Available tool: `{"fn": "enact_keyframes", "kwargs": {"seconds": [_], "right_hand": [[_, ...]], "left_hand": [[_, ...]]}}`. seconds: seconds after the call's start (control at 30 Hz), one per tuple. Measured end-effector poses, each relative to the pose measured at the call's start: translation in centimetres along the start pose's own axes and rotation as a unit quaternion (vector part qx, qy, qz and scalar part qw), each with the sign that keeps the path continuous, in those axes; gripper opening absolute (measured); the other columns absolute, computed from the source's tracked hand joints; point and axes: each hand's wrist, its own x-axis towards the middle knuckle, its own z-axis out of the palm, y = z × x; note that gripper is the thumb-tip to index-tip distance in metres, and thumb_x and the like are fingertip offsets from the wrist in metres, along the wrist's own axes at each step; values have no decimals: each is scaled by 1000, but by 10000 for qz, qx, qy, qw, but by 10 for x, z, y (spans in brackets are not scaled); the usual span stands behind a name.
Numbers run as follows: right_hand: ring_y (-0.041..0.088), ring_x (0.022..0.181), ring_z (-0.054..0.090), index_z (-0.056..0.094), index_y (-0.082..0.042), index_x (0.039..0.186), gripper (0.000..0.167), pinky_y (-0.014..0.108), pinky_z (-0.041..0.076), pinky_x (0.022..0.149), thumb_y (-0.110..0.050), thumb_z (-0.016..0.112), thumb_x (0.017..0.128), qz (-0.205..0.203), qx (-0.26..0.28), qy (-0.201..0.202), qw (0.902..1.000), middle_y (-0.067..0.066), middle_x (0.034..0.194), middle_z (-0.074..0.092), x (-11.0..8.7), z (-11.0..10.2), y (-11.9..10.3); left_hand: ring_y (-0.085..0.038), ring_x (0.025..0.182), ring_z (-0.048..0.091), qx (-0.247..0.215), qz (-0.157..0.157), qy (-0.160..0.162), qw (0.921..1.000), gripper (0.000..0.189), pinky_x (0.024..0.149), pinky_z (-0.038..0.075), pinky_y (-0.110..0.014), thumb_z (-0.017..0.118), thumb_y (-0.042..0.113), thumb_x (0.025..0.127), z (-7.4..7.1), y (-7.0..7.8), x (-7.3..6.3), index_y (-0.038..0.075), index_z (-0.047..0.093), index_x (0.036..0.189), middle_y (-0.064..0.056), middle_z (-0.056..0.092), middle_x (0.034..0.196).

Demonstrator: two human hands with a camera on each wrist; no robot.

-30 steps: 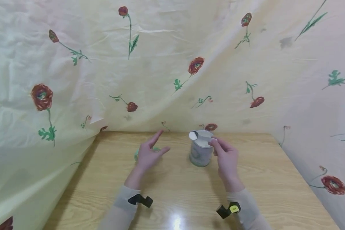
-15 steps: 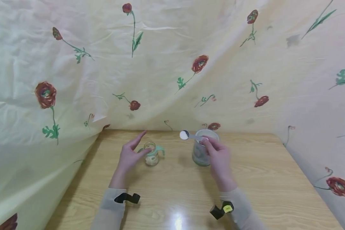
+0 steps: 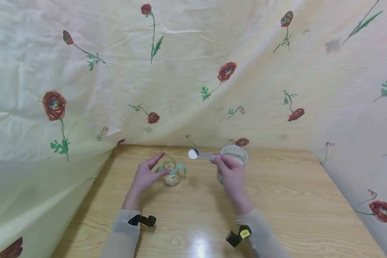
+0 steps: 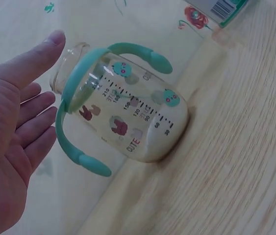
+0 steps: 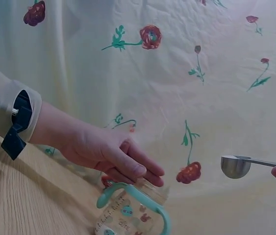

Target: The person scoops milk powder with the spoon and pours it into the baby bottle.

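Observation:
My right hand (image 3: 230,173) pinches the handle of a metal measuring spoon (image 3: 204,156), held level in the air between the can and the bottle. White powder fills its bowl. In the right wrist view the spoon (image 5: 236,167) is seen from the side, right of the bottle's mouth. A clear baby bottle (image 3: 172,179) with mint-green handles and no lid stands upright on the table. Some whitish contents lie at the bottom of the bottle (image 4: 128,107). My left hand (image 3: 145,175) is beside the bottle's neck, thumb and fingers spread apart.
A tall open can (image 3: 220,177) of white powder stands behind my right hand, partly hidden by it. The wooden table (image 3: 293,200) meets a flowered cloth (image 3: 180,89) hanging at the back and sides.
The powder-filled spoon has moved left with my right hand, from over the can toward the bottle. My left hand has shifted left, uncovering the bottle in the head view.

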Motion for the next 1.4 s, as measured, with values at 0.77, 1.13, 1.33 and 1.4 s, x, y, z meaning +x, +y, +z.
{"fn": "enact_keyframes", "kwargs": {"seconds": [0.77, 1.13, 1.33, 1.4], "right_hand": [[10, 74, 59, 76, 4, 122, 26, 19, 48, 65, -13, 74, 102, 367, -3, -203, 9991, 7, 97, 81, 7, 57, 40], [13, 78, 60, 79, -7, 121, 22, 20, 49, 66, -18, 74, 103, 210, -444, -392, 9980, 6, 101, 81, 3, 61, 45], [13, 79, 62, 80, -5, 120, 22, 20, 50, 64, -17, 75, 102, -22, -617, -347, 9975, 7, 100, 81, 2, 65, 48], [14, 79, 64, 80, -5, 119, 22, 19, 50, 63, -17, 75, 102, -113, -689, -351, 9969, 6, 100, 81, 2, 66, 48]], "left_hand": [[-27, 150, 46, 151, -357, -301, 9988, 86, 126, 32, -51, 93, 30, 85, 6, -20, -1, 8, 52, 158, -1, 59, 155], [-31, 141, 57, 263, -588, -300, 9975, 74, 121, 39, -57, 95, 35, 83, 9, -17, 2, 17, 66, 148, -5, 66, 147], [-31, 140, 58, 183, -700, -280, 9970, 72, 120, 42, -56, 95, 36, 83, 9, -20, 1, 15, 67, 147, -5, 67, 146], [-29, 139, 58, 157, -738, -268, 9968, 73, 120, 42, -55, 95, 37, 83, 9, -20, 1, 16, 67, 147, -4, 67, 146]]}}
